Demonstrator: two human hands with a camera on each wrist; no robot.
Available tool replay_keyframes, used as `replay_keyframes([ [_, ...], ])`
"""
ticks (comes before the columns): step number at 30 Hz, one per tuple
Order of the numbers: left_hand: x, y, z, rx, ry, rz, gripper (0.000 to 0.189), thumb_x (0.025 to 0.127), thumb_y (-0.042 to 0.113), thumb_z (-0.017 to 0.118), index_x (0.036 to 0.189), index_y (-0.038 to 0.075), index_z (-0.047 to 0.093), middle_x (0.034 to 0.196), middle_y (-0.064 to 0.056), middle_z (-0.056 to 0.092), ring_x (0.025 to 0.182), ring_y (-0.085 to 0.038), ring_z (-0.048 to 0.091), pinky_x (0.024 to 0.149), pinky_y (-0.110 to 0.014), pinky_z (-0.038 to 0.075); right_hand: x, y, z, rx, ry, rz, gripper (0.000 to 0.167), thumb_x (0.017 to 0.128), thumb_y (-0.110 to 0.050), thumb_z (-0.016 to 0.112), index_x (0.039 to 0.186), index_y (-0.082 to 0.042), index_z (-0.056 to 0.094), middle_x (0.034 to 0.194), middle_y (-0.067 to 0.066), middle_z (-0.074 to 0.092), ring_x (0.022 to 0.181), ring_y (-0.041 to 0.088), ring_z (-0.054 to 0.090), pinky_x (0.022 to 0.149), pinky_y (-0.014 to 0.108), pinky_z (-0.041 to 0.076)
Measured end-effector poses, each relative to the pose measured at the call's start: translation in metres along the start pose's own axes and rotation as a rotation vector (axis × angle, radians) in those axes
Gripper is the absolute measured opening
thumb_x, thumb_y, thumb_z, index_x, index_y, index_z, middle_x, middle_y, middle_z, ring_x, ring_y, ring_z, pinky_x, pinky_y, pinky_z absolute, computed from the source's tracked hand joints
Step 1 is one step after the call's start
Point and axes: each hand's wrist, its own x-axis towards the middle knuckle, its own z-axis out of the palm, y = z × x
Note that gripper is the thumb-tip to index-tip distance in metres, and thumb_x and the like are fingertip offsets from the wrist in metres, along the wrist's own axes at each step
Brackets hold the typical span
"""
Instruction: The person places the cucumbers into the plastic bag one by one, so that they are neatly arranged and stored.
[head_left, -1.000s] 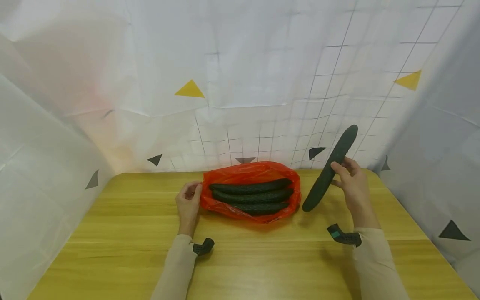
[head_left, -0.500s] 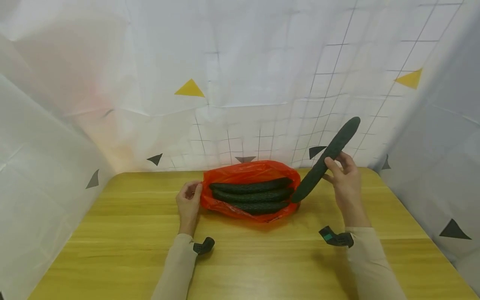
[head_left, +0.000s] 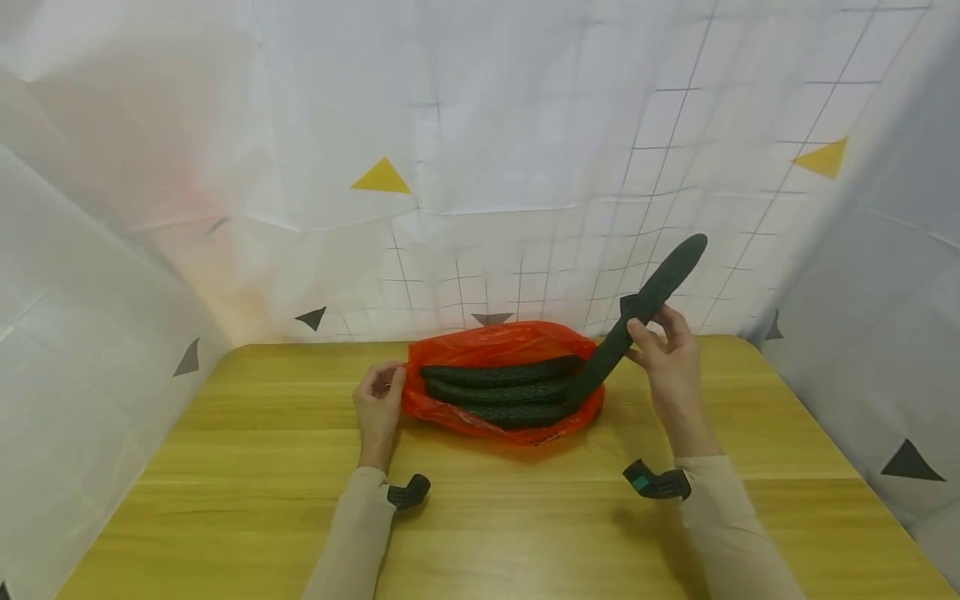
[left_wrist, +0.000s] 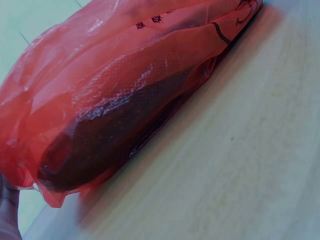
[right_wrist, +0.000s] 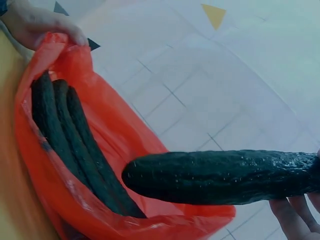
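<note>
A red plastic bag lies with its mouth spread at the back middle of the table, three dark green cucumbers side by side within. Its left edge is pinched by my left hand, as the right wrist view also shows. My right hand holds another cucumber around its middle, tilted, the upper end pointing up and right. The lower end of that cucumber overlaps the bag's right side in the head view. From the right wrist, the held cucumber hangs over the bag's mouth.
The wooden table runs up to a white sheet wall behind the bag, with more sheeting on both sides. Dark camera mounts sit on both wrists.
My right hand has moved left with the cucumber, bringing its lower end from beside the bag to over its right part. My left hand has stayed at the bag's edge.
</note>
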Motion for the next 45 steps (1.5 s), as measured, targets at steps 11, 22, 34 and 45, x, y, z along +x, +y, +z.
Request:
replay_keyframes([
  [11, 0.006, -0.028, 0.0, 0.0, 0.041, 0.011, 0.024, 0.085, 0.022, 0.07, 0.098, 0.003, 0.069, 0.084, 0.006, 0.065, 0.078, -0.007, 0.058, 0.067, -0.016, 0.046, -0.005, 0.008, 0.013, -0.001, -0.05, -0.071, 0.049, 0.087, -0.002, 0.064, 0.133, -0.007, 0.048, 0.115, 0.008, 0.052, 0.095, 0.013, 0.066, 0.078, 0.028, 0.054],
  [22, 0.006, -0.02, -0.001, -0.016, 0.021, 0.004, 0.023, 0.086, 0.017, 0.069, 0.1, -0.002, 0.067, 0.084, 0.004, 0.065, 0.078, -0.007, 0.058, 0.068, -0.015, 0.046, -0.007, 0.011, 0.019, -0.227, -0.105, -0.113, 0.051, 0.088, -0.011, 0.065, 0.136, -0.016, 0.049, 0.121, 0.001, 0.052, 0.102, 0.012, 0.061, 0.081, 0.017, 0.052],
  [34, -0.001, 0.004, 0.001, 0.012, -0.006, -0.018, 0.021, 0.087, 0.011, 0.067, 0.101, -0.005, 0.066, 0.085, 0.003, 0.064, 0.079, -0.007, 0.058, 0.069, -0.016, 0.047, -0.01, 0.011, 0.023, -0.426, -0.184, -0.185, 0.061, 0.087, -0.013, 0.067, 0.142, -0.026, 0.043, 0.132, 0.003, 0.053, 0.105, 0.004, 0.059, 0.085, 0.016, 0.049],
  [45, 0.0, 0.003, 0.001, -0.003, -0.004, -0.006, 0.022, 0.087, 0.011, 0.067, 0.101, -0.005, 0.067, 0.086, -0.004, 0.065, 0.078, -0.007, 0.059, 0.067, -0.016, 0.048, -0.026, -0.013, 0.043, -0.463, -0.281, -0.332, 0.057, 0.083, 0.003, 0.067, 0.136, -0.008, 0.049, 0.128, 0.01, 0.059, 0.104, 0.009, 0.061, 0.087, 0.018, 0.05],
])
